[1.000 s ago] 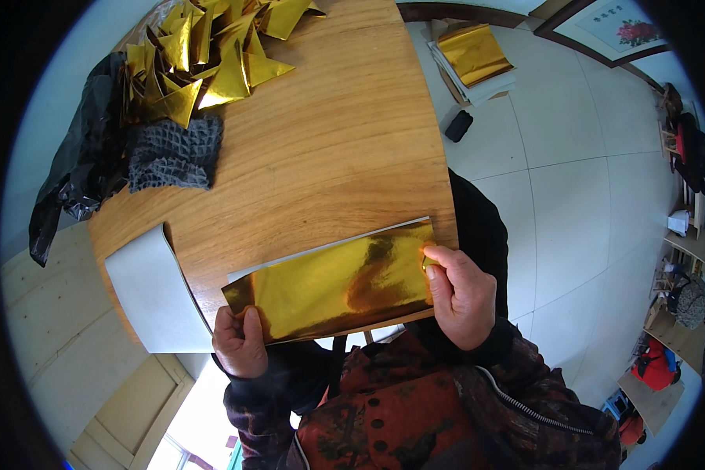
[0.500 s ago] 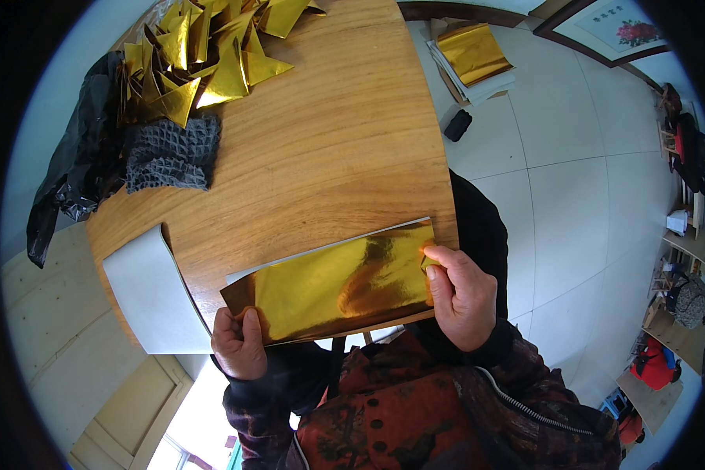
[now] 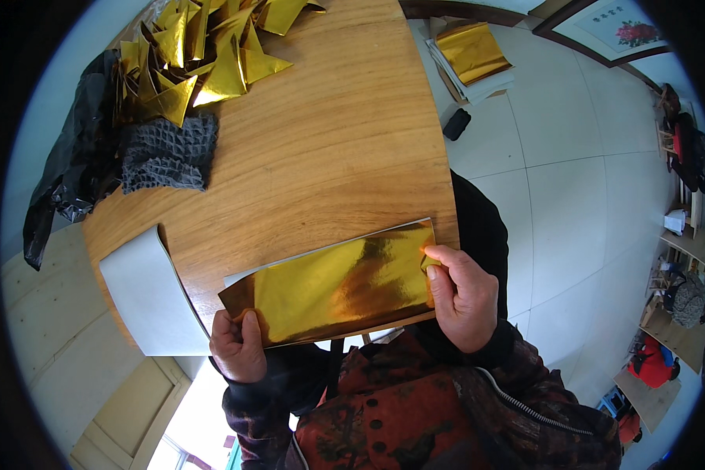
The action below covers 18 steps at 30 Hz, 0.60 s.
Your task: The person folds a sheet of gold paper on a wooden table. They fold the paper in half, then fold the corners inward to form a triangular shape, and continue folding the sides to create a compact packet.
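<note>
A folded sheet of shiny gold foil paper [image 3: 329, 290] lies at the table's near edge, a pale edge showing along its far side. My left hand [image 3: 239, 345] pinches its near left corner between thumb and fingers. At the other end, my right hand [image 3: 464, 298] grips the right edge, where a small bit of foil is bent up by the fingertips. Left of my left hand, a folded sheet with its pale grey side up [image 3: 149, 294] hangs partly over the table edge.
Folded gold foil pieces [image 3: 204, 59] are heaped at the far left of the wooden table [image 3: 345, 133]. Beside them lie a dark textured cloth [image 3: 170, 153] and a black plastic bag [image 3: 70, 164]. On the floor at right are a gold-topped paper stack [image 3: 474, 53] and a small black object [image 3: 457, 124].
Both hands keep their hold on the gold foil paper and have hardly moved. The view has shifted very slightly, and the reflection on the foil differs a little.
</note>
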Motion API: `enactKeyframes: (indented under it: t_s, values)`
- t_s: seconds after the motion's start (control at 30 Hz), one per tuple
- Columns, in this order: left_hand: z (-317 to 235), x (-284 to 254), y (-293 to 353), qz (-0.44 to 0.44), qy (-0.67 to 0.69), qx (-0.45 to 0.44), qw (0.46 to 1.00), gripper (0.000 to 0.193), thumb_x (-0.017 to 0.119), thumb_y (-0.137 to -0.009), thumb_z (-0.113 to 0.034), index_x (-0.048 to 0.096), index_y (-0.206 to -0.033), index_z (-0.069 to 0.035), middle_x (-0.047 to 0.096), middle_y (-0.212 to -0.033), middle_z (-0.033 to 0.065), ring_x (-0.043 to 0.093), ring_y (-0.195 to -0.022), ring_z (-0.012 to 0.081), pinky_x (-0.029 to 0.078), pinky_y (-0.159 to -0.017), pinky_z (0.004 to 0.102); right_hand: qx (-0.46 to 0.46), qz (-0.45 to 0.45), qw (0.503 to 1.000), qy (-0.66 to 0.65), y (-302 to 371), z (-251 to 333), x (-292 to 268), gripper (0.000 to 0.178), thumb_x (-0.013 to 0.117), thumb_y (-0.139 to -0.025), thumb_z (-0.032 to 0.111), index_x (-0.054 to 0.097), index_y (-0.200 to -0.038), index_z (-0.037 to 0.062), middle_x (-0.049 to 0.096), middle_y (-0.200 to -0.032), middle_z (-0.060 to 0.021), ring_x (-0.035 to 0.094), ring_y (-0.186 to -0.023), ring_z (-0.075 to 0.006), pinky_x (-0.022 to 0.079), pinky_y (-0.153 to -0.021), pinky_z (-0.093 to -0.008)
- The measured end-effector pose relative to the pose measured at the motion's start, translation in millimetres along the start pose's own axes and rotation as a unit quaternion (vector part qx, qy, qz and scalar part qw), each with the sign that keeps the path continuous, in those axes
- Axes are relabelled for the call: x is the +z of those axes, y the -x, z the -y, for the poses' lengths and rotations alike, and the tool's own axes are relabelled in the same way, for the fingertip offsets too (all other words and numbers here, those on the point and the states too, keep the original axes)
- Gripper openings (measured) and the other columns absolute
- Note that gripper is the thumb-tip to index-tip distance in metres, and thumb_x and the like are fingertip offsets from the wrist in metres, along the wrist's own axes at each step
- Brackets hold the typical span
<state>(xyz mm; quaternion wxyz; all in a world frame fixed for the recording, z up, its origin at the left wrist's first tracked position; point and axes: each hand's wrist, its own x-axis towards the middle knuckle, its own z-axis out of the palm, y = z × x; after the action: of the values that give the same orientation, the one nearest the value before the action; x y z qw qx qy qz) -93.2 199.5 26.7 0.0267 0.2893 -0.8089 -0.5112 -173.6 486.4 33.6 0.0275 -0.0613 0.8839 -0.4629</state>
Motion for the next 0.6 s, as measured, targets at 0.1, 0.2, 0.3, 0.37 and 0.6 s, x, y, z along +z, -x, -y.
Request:
enactKeyframes:
  t_s: [0.1,0.2,0.3,0.37,0.6]
  values:
    - [0.0,0.3,0.4,0.000,0.000,0.002,1.000,0.012,0.059,-0.095,-0.005,0.051,-0.087,-0.002,0.060,-0.070,-0.0004,0.050,-0.062,0.0020,0.041,-0.058,0.0184,0.018,0.008,1.000,-0.004,0.6,2.0,-1.0,0.020,0.059,-0.091,-0.003,0.062,-0.110,-0.0019,0.067,-0.087,-0.0137,0.065,-0.067,-0.0198,0.050,-0.060,-0.0269]
    - [-1.8,0.1,-0.2,0.004,0.001,-0.002,1.000,0.013,0.059,-0.095,-0.005,0.050,-0.085,-0.002,0.059,-0.069,-0.0005,0.050,-0.061,0.0022,0.040,-0.057,0.0186,0.010,0.001,1.000,0.001,0.1,2.6,-0.5,0.020,0.059,-0.091,-0.003,0.063,-0.111,-0.0013,0.067,-0.085,-0.0130,0.064,-0.065,-0.0196,0.049,-0.059,-0.0271]
    - [-4.6,0.9,-0.6,0.007,0.014,-0.016,1.000,0.016,0.059,-0.094,-0.004,0.049,-0.082,-0.003,0.058,-0.068,-0.0004,0.050,-0.061,0.0024,0.039,-0.055,0.0191,0.022,0.012,1.000,0.016,0.8,2.3,-2.1,0.021,0.062,-0.086,-0.003,0.064,-0.107,0.0006,0.068,-0.092,-0.0164,0.069,-0.076,-0.0305,0.056,-0.063,-0.0342]
    - [-6.9,2.7,0.8,-0.004,0.016,-0.036,0.999,0.017,0.059,-0.093,-0.003,0.048,-0.080,-0.003,0.057,-0.067,-0.0004,0.050,-0.060,0.0026,0.039,-0.054,0.0195,0.013,-0.002,1.000,0.028,1.2,1.5,-3.3,0.021,0.062,-0.086,-0.003,0.064,-0.107,0.0009,0.068,-0.092,-0.0169,0.069,-0.077,-0.0309,0.055,-0.064,-0.0348]
    - [-18.4,7.9,7.6,-0.012,0.025,-0.090,0.996,0.010,0.065,-0.089,-0.003,0.057,-0.086,0.000,0.061,-0.066,0.0005,0.053,-0.060,0.0032,0.043,-0.054,0.0208,0.000,-0.001,1.000,0.026,4.4,0.0,-4.3,0.019,0.057,-0.092,0.000,0.063,-0.109,-0.0002,0.068,-0.099,-0.0177,0.069,-0.086,-0.0286,0.054,-0.076,-0.0328]
